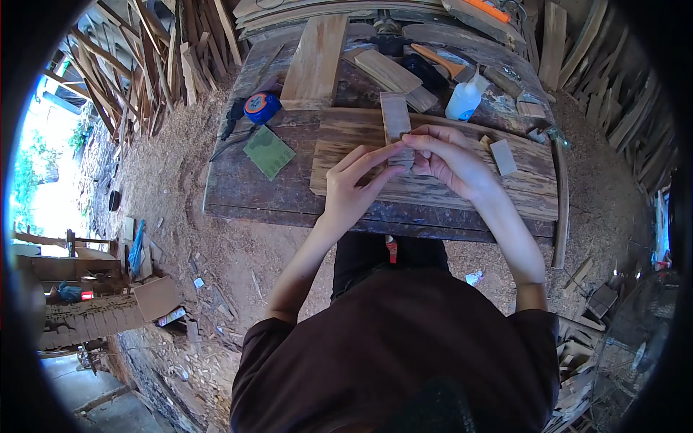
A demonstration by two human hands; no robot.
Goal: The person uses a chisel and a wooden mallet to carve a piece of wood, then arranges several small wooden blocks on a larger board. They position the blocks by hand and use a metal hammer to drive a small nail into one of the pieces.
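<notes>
Over the streaky wooden board (346,137), my left hand (355,180) and my right hand (451,162) meet, fingertips pinching a small wooden block (399,159) from both sides. The fingers cover part of the block. Just beyond them a short pale wood strip (394,114) points away from me; whether it is joined to the block I cannot tell. To the right of my right hand, a small pale wood piece (504,157) lies on the board. A green square of sandpaper (268,152) is on the bench left of my left hand.
The dark workbench (253,195) also carries a blue tape measure (261,107), a wide plank (315,61), stacked wood slats (393,76), a white glue bottle (463,99) and a wooden-handled brush (439,60). Timber offcuts (202,58) lean behind; sawdust covers the ground.
</notes>
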